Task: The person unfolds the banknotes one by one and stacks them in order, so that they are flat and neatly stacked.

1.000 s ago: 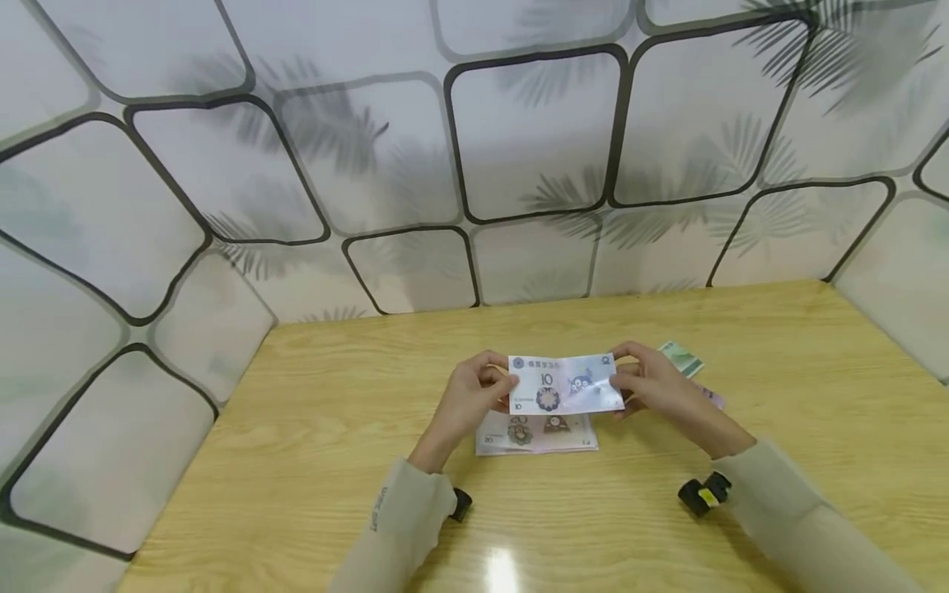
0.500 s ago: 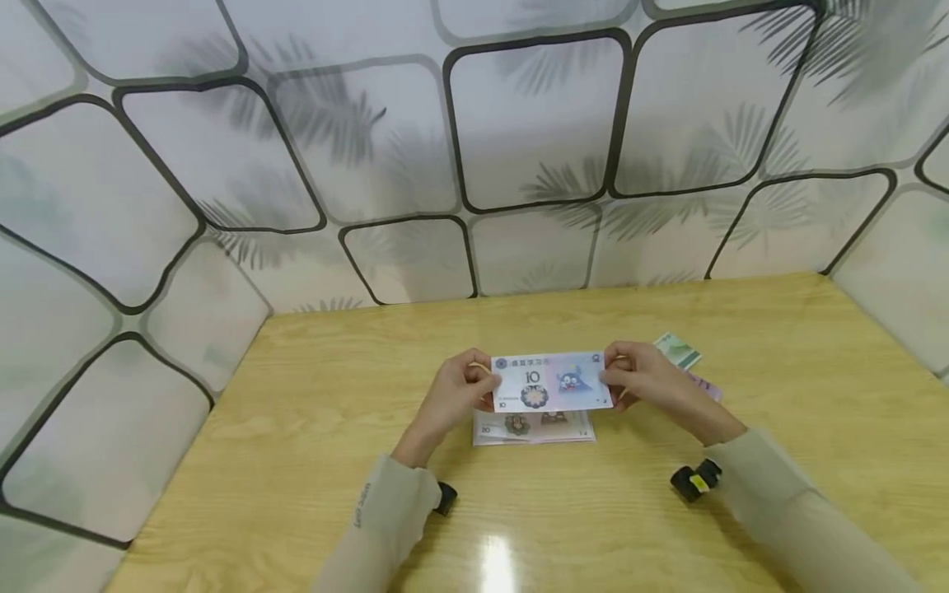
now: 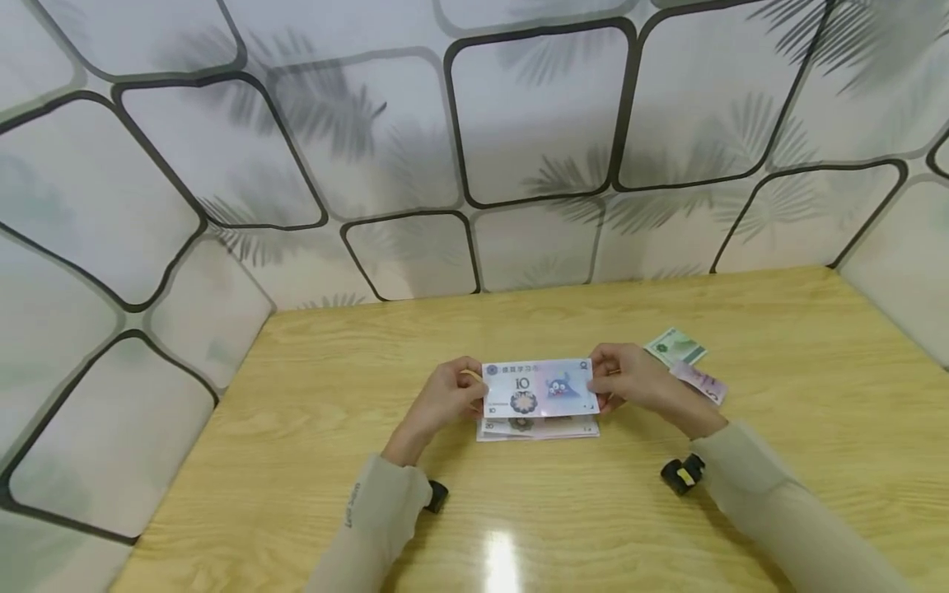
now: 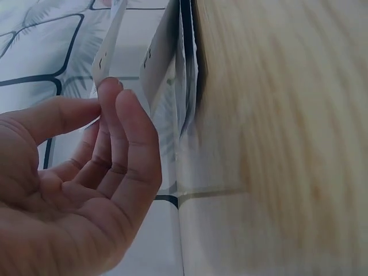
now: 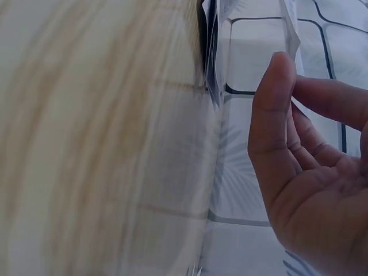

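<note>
A bluish-white play banknote (image 3: 541, 387) marked 10 is stretched flat between both hands, in the middle of the head view. My left hand (image 3: 442, 397) pinches its left edge between thumb and fingers. The right edge is pinched by my right hand (image 3: 630, 380). Just below it on the table lies a stack of banknotes (image 3: 541, 429), mostly hidden behind the held note. The left wrist view shows the left hand (image 4: 92, 155) gripping the note's end, apart from the stack. Fingertips of the right hand (image 5: 310, 155) meet on the opposite end in the right wrist view.
A green banknote (image 3: 676, 347) and a purple banknote (image 3: 700, 383) lie overlapping beyond the right hand. The wooden table (image 3: 311, 395) meets a patterned wall (image 3: 534, 165) at the back. Wrist cameras hang under both sleeves.
Both hands have shifted left in the head view with the 10 note between them. The note now sits over more of the stack, and the green and purple notes show more fully.
</note>
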### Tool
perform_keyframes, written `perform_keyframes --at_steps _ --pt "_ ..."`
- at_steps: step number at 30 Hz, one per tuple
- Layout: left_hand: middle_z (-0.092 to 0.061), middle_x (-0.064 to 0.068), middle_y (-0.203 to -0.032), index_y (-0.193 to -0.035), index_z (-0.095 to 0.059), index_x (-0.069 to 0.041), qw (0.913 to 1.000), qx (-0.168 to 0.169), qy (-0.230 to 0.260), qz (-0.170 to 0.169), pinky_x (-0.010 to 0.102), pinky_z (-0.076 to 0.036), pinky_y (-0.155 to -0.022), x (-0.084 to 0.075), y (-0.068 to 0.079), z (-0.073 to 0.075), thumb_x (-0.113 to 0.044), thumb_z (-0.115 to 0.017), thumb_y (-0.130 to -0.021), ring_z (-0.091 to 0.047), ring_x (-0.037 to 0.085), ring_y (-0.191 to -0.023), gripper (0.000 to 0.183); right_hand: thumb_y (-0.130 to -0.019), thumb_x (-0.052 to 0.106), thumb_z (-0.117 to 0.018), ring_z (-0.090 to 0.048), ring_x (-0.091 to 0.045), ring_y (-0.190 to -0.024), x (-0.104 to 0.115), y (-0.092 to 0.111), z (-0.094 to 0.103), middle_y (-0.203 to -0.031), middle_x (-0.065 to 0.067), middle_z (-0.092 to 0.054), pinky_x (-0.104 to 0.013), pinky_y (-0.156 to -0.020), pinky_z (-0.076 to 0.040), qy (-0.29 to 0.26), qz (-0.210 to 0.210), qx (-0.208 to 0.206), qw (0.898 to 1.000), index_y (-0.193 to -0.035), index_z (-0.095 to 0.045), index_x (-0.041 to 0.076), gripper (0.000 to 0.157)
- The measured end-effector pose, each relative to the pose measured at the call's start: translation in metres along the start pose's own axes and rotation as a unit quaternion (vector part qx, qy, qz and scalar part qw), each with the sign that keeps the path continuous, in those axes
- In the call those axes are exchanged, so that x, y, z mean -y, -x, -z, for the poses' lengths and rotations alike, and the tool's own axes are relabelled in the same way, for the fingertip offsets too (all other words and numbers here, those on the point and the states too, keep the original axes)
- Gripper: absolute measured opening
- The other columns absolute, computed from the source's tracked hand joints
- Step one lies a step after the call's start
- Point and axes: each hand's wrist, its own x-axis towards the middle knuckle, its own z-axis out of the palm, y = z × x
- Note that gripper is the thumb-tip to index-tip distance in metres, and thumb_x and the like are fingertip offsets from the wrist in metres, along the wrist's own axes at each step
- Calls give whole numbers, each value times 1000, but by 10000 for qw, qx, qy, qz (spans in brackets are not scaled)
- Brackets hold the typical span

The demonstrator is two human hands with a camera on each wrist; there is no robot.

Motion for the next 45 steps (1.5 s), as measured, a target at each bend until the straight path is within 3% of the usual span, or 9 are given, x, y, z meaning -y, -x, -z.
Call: perform_keyframes --at_steps 11,16,22,30,35,45 --pt "-66 9 -74 -103 -64 4 9978 258 -557 253 24 -56 -56 -2 -1 4 -1 -67 -96 -61 12 -58 10 -91 -12 -63 -64 -13 -57 -1 -7 -1 -68 -7 -65 -29 -57 -60 -106 -274 392 9988 -101 -52 -10 15" --pt "-67 10 -78 -111 -66 8 9961 293 -689 460 27 -58 -58 -2 -2 3 -1 -68 -95 -62 13 -60 19 -91 -12 -63 -64 -13 -56 1 -6 -2 -68 -8 -66 -28 -55 -59 -75 -275 595 9978 -103 -51 -10 17" --pt "-67 12 -84 -128 -59 13 9939 437 -791 627 27 -59 -59 -5 -3 2 0 -66 -96 -62 13 -61 35 -90 -11 -65 -64 -13 -56 4 -5 -2 -67 -7 -66 -27 -55 -59 74 -458 561 9973 -105 -52 -10 20" --pt "-67 12 -83 -127 -60 13 9910 448 -943 839 24 -56 -57 -9 -1 2 -1 -63 -98 -61 12 -60 33 -90 -7 -68 -64 -13 -57 6 -5 0 -68 -7 -66 -26 -54 -58 318 -495 521 9969 -106 -53 -10 22" --pt "-68 11 -81 -124 -65 10 9907 393 -1076 740 22 -50 -55 -15 -3 4 -5 -61 -101 -61 14 -63 27 -93 -3 -65 -66 -18 -61 10 0 12 -72 -9 -68 -31 -58 -60 581 -450 364 9966 -111 -54 -13 24" --pt "-68 13 -90 -129 -63 7 9951 237 -832 474 26 -52 -64 -22 -2 13 -14 -57 -105 -65 19 -74 32 -97 3 -64 -67 -23 -70 15 3 32 -82 -12 -69 -40 -67 -62 299 -518 157 9981 -121 -51 -14 32"
